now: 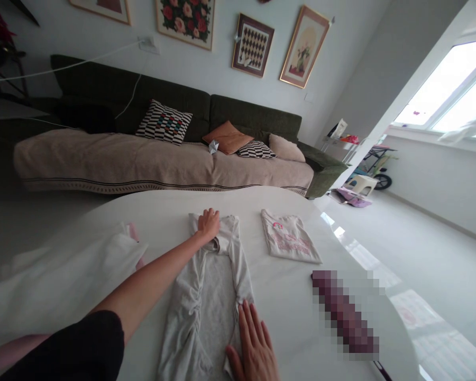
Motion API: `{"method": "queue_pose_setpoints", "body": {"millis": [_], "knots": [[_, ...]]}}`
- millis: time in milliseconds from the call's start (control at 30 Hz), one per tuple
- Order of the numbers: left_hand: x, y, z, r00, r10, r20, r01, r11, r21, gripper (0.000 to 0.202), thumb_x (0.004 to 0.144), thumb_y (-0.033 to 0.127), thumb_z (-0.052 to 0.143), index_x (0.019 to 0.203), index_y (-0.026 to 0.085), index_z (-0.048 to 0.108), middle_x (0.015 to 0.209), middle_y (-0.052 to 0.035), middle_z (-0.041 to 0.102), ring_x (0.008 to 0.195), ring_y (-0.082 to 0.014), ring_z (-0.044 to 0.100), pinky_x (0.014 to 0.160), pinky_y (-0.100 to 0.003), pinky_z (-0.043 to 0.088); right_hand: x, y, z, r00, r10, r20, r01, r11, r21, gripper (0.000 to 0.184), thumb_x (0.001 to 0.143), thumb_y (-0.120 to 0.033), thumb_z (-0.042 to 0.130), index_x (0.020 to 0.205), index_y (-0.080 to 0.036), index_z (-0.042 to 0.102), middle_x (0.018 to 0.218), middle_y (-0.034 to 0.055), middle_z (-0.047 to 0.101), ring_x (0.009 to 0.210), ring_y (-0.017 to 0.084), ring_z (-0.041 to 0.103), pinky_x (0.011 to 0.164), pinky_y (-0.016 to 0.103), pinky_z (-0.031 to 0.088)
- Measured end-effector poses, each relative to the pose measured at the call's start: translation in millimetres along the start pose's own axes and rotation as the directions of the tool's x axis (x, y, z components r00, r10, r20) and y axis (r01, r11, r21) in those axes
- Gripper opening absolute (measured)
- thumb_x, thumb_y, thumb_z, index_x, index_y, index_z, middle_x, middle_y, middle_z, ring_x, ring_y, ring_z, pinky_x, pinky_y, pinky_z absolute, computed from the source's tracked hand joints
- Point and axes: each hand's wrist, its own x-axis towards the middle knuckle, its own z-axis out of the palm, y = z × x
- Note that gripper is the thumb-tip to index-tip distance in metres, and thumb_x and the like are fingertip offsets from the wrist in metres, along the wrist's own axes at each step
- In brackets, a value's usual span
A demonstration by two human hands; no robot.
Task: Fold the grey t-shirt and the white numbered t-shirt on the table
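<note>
A light grey long-sleeved garment [218,296] lies lengthwise on the white table [289,317], its sides folded inward and bunched along the edges. At its far end, my left hand [209,223] is closed on the cloth with the fingers curled; the fingertips are partly hidden. My right hand [256,341] rests flat on the near right edge of the garment, fingers stretched out. To the right is a folded white T-shirt [291,238] with a pink print.
White cloth with pink parts [75,270] is heaped on the left. A pixelated dark maroon item [343,312] lies at the right. Behind the table stands a green sofa [254,114] with a beige cover [143,164] and several cushions.
</note>
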Motion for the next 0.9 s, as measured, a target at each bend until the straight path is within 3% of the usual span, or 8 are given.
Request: {"method": "queue_pose_setpoints", "body": {"millis": [133,267,367,533,667,733,800,900], "knots": [[-11.0,15.0,26.0,0.981,0.188,0.039,-0.189,0.982,0.028,0.046,0.087,0.039,0.055,0.13,0.023,0.047,0.143,-0.0092,0.038,0.128,-0.0312,0.037,0.104,-0.059,0.029,-0.2,2.9,1.1,1.0,-0.025,0.008,0.025,0.999,0.022,0.08,0.087,-0.043,0.047,0.146,-0.026,-0.003,0.145,0.0058,0.033,0.128,0.029,0.042,0.092,0.042,0.05],[-12.2,8.7,51.9,0.975,0.183,0.129,-0.191,0.98,0.05,0.053,0.086,0.046,0.055,0.133,0.025,0.044,0.148,-0.0094,0.032,0.133,-0.034,0.03,0.106,-0.062,0.022,0.5,-4.7,2.2,0.997,0.072,-0.028,-0.07,0.996,0.047,0.078,0.086,-0.041,0.048,0.145,-0.029,-0.001,0.147,0.0029,0.032,0.131,0.029,0.039,0.096,0.044,0.047],[-7.6,3.1,57.3,0.971,0.185,0.154,-0.196,0.979,0.058,0.053,0.087,0.045,0.054,0.134,0.026,0.042,0.149,-0.009,0.029,0.133,-0.0336,0.029,0.107,-0.062,0.021,-4.5,-11.8,6.3,0.992,0.121,-0.044,-0.121,0.993,0.019,0.076,0.086,-0.042,0.048,0.145,-0.03,0.003,0.147,0.0046,0.032,0.132,0.031,0.037,0.097,0.048,0.044],[-9.3,10.7,39.9,0.973,0.179,0.146,-0.187,0.981,0.048,0.055,0.085,0.047,0.055,0.134,0.024,0.043,0.148,-0.0092,0.034,0.133,-0.0342,0.03,0.106,-0.063,0.022,-26.9,-14.3,20.4,0.999,0.015,-0.045,-0.014,1.0,0.009,0.085,0.079,-0.062,0.051,0.144,-0.031,0.006,0.141,0.0068,0.042,0.126,0.031,0.046,0.093,0.043,0.049],[-34.4,3.8,16.6,0.995,0.093,-0.021,-0.092,0.994,0.055,0.059,0.092,0.049,0.035,0.145,0.025,0.024,0.156,-0.0095,0.016,0.142,-0.0353,0.001,0.109,-0.061,0.01,-32.8,-9.0,21.7,0.996,-0.085,-0.037,0.084,0.996,-0.02,0.096,0.073,-0.071,0.05,0.145,-0.026,0.007,0.141,0.0104,0.04,0.122,0.032,0.049,0.087,0.041,0.053],[-47.6,-9.8,6.9,0.997,0.02,-0.068,-0.017,0.998,0.054,0.061,0.093,0.047,0.031,0.147,0.021,0.019,0.156,-0.0131,0.013,0.141,-0.0366,-0.004,0.108,-0.061,0.01,-30.5,-7.2,15.6,0.99,-0.14,-0.002,0.14,0.99,-0.029,0.096,0.075,-0.069,0.051,0.146,-0.023,0.007,0.142,0.0121,0.037,0.123,0.033,0.048,0.086,0.042,0.053],[-52.9,-23.7,-2.8,1.0,-0.015,-0.017,0.016,0.999,0.048,0.063,0.089,0.049,0.043,0.144,0.021,0.029,0.153,-0.0154,0.022,0.14,-0.0395,0.007,0.106,-0.06,0.017,-27.7,-7.8,6.1,0.987,-0.152,0.048,0.154,0.988,-0.019,0.092,0.078,-0.064,0.05,0.146,-0.021,0.007,0.145,0.0128,0.032,0.127,0.033,0.043,0.09,0.043,0.051],[-47.8,-30.7,-22.8,0.995,-0.006,0.1,0.002,0.999,0.033,0.06,0.082,0.05,0.057,0.133,0.023,0.045,0.148,-0.0123,0.035,0.135,-0.0364,0.027,0.106,-0.061,0.021,-24.3,-13.3,-10.3,0.983,-0.117,0.144,0.114,0.993,0.03,0.085,0.081,-0.058,0.049,0.146,-0.019,0.01,0.149,0.0117,0.022,0.134,0.032,0.03,0.1,0.047,0.042]]}}
